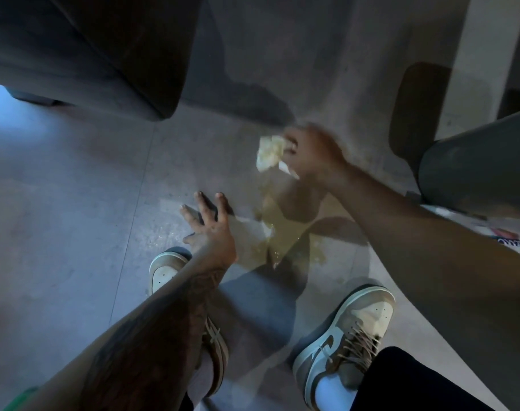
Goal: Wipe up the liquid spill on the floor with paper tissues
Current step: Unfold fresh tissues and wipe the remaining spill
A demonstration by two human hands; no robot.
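Observation:
A yellowish liquid spill (285, 232) lies on the grey tiled floor (74, 203), just ahead of my shoes. My right hand (315, 152) is raised above the far edge of the spill and grips a crumpled, yellow-stained paper tissue (272, 154); the hand is motion-blurred. My left hand (211, 223) is spread with straight fingers, pressed flat on the floor at the left edge of the spill. Its fingertips lie on or beside a flat pale tissue (252, 225) on the wet patch.
A dark sofa (104, 54) stands at the upper left. A grey bin (475, 173) stands at the right, with a dark bag or mat (416, 114) behind it. My two shoes (347, 336) stand on the floor below the spill.

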